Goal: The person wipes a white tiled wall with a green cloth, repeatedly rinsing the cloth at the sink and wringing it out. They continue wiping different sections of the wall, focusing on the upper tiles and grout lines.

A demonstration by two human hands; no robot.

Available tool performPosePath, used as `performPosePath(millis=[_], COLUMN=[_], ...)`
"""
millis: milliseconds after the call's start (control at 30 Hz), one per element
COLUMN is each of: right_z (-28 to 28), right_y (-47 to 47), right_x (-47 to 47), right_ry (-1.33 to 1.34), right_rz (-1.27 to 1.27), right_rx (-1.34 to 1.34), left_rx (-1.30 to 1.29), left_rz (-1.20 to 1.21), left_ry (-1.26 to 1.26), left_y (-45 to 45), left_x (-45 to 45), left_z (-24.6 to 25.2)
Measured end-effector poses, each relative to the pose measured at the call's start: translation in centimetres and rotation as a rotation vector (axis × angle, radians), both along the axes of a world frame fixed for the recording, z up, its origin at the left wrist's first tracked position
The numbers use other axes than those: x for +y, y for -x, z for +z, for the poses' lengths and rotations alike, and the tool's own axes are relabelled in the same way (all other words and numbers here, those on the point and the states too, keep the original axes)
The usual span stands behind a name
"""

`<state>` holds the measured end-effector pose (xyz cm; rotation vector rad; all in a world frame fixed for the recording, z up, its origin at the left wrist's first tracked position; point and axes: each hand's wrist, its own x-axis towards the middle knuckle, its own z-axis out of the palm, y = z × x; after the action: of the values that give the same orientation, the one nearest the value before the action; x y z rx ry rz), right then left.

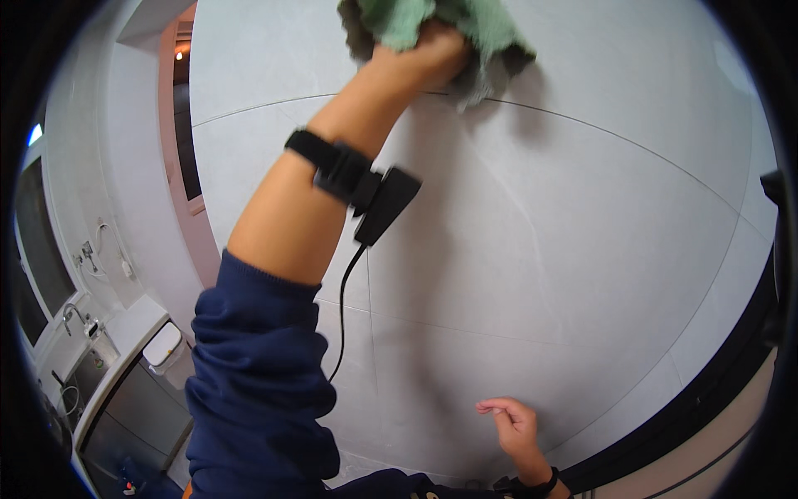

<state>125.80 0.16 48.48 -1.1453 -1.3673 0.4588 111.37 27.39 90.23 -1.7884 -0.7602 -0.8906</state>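
Note:
My left hand (430, 53) is raised at the top of the head view, shut on a green cloth (486, 31) with ragged, wavy edges. The cloth lies against a light grey tiled wall (511, 249), beside a dark joint line, and partly covers my fingers. A black strap with a black box-shaped device (386, 203) is fastened around my left forearm, and a cable hangs from it. Low on the right, my right hand (516, 424) is in front of the wall with its fingers curled together. I see nothing in it, and its wrist also wears a black strap.
At the left, a doorway or opening (187, 125) borders the wall. Beyond it are a counter (146, 312) with a faucet (72, 315), a lidded white bin (163, 344) and a window (47, 243). A black band (698, 399) curves along the lower right.

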Motion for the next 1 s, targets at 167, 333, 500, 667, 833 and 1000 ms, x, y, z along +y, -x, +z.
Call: performPosePath(millis=[167,333,500,667,833,1000], right_z=[0.3,1.1,1.6,1.1,1.3,2.1], right_y=[-0.9,-1.2,-1.3,-1.7,-1.9,-1.6], right_x=[-0.2,-0.8,-0.8,-0.7,-0.9,-1.0], right_ry=[0.011,0.031,0.018,-0.012,0.019,0.002], right_rz=[0.027,0.051,0.056,0.063,0.054,0.074], right_rx=[-0.022,-0.035,-0.057,-0.061,-0.059,-0.057], left_rx=[-0.174,-0.118,-0.126,-0.150,-0.133,-0.115], left_rz=[-0.636,-0.639,-0.586,-0.368,-0.578,-0.648], left_ry=[-0.448,-0.294,-0.163,0.104,-0.130,-0.169], left_y=[-0.1,2.0,2.9,2.9,1.8,2.3], left_x=[0.1,-1.2,-1.1,-0.8,-1.7,-2.1], left_z=[-6.2,-9.7,-8.4,-3.7,-6.8,-8.8])
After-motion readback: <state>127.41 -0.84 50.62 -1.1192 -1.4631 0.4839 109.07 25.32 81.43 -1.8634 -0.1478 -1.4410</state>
